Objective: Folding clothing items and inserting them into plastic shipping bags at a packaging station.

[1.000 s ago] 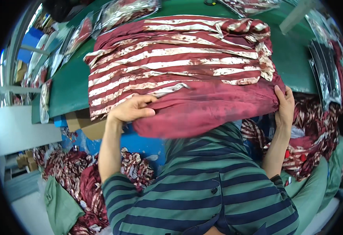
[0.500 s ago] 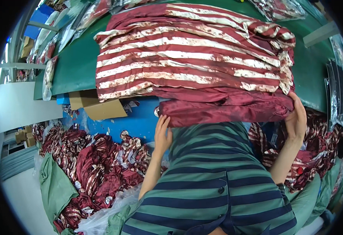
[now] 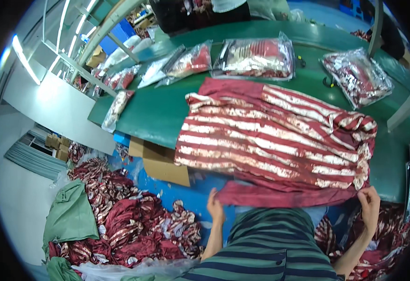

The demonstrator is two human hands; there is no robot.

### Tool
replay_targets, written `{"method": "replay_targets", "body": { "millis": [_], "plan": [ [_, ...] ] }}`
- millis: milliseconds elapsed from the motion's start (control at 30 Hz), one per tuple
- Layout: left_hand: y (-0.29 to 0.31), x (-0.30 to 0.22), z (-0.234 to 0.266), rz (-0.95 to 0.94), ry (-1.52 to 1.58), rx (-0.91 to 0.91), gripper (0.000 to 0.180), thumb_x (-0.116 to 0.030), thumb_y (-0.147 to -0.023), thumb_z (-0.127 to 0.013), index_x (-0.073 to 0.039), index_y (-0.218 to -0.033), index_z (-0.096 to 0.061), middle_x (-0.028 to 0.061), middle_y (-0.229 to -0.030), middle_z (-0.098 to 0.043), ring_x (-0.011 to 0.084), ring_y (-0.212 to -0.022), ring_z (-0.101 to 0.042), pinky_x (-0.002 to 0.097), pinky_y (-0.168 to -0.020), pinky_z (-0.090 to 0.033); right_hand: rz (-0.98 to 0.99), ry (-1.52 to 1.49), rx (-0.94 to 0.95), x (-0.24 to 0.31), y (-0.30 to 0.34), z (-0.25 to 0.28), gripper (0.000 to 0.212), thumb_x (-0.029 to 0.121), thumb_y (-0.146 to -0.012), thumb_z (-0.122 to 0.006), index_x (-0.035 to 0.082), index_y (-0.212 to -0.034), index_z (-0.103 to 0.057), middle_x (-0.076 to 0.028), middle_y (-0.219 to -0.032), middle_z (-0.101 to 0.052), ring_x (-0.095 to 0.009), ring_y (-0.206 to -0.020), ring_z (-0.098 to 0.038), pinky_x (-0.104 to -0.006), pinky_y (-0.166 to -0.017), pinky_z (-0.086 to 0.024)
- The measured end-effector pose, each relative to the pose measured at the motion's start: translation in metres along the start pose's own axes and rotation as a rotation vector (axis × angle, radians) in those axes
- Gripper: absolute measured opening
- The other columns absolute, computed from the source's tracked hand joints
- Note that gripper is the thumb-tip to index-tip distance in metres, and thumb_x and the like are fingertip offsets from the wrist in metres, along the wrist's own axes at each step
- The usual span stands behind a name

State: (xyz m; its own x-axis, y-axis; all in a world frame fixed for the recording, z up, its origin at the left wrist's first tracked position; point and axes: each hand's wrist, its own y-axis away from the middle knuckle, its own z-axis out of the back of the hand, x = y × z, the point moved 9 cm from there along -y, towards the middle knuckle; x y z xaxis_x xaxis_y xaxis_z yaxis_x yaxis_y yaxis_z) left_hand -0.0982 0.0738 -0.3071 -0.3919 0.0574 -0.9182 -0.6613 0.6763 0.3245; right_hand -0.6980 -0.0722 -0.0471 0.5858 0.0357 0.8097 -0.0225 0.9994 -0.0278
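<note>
A maroon and cream striped garment [image 3: 261, 136], blotched with dark stains, lies bunched on the green table [image 3: 149, 119]. Its plain maroon near edge [image 3: 284, 194] hangs over the table's front, close to my body. At the left end of that edge, my left hand [image 3: 216, 208] is closed on the cloth, slightly blurred. My right hand [image 3: 369, 206] pinches the right end, fingertips together at the corner. The edge is stretched between both hands.
Clear bags of folded garments [image 3: 256, 56] lie along the table's far side, another bag [image 3: 358, 77] near a metal post. An opened cardboard box [image 3: 165, 171] sits below the table. Heaped striped garments [image 3: 135, 220] cover the floor at left. A person [image 3: 195, 14] is across the table.
The view has tilted up and leftward, showing more of the far table. The garment's near edge has flattened into a narrower strip, and my right fingers have gone from spread to pinching its corner.
</note>
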Motion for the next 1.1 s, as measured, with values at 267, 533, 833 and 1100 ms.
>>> {"method": "replay_targets", "body": {
  "millis": [267, 533, 833, 1100],
  "plan": [
    [0.052, -0.379, -0.169, -1.502, -1.216, -0.471, 0.027, 0.001, -0.071, -0.063, -0.012, -0.093, -0.071, 0.0024, -0.127, -0.069, 0.0283, -0.114, -0.057, 0.0416, -0.104, -0.042, 0.189, 0.057, -0.255, 0.059, -0.042, 0.012, 0.013, 0.010, -0.100, -0.054, -0.001, -0.094, -0.059, -0.002, -0.084, -0.054, -0.014, -0.073, -0.044, -0.0264, -0.071, -0.039],
    [-0.153, -0.291, -0.230, -1.435, -1.488, 0.187, 0.029, -0.005, -0.080, -0.060, -0.009, -0.108, -0.068, 0.0051, -0.129, -0.065, 0.0337, -0.130, -0.050, 0.0486, -0.111, -0.036, -0.113, 0.584, -0.181, -0.001, -0.112, -0.033, 0.022, 0.023, -0.102, -0.057, 0.002, -0.096, -0.060, -0.009, -0.088, -0.067, -0.025, -0.073, -0.060, -0.0359, -0.068, -0.046],
    [-0.189, -0.287, -0.186, -1.115, -1.196, 0.045, 0.024, -0.010, -0.088, -0.066, -0.001, -0.110, -0.065, 0.0157, -0.122, -0.067, 0.0340, -0.107, -0.062, 0.0401, -0.093, -0.048, 0.148, 0.550, -0.296, 0.076, -0.099, -0.037, 0.024, 0.020, -0.100, -0.058, 0.007, -0.119, -0.064, -0.010, -0.118, -0.066, -0.028, -0.105, -0.061, -0.0367, -0.089, -0.047],
    [-0.203, -0.325, -0.135, -0.813, -0.794, -0.080, 0.021, -0.017, -0.091, -0.072, 0.003, -0.090, -0.068, 0.0131, -0.119, -0.072, 0.0229, -0.094, -0.069, 0.0309, -0.083, -0.054, 0.631, 0.817, 0.089, 0.143, -0.113, -0.173, 0.048, 0.025, -0.095, -0.063, 0.018, -0.142, -0.056, -0.009, -0.155, -0.043, -0.035, -0.147, -0.031, -0.0530, -0.120, -0.024]
  ]
}}
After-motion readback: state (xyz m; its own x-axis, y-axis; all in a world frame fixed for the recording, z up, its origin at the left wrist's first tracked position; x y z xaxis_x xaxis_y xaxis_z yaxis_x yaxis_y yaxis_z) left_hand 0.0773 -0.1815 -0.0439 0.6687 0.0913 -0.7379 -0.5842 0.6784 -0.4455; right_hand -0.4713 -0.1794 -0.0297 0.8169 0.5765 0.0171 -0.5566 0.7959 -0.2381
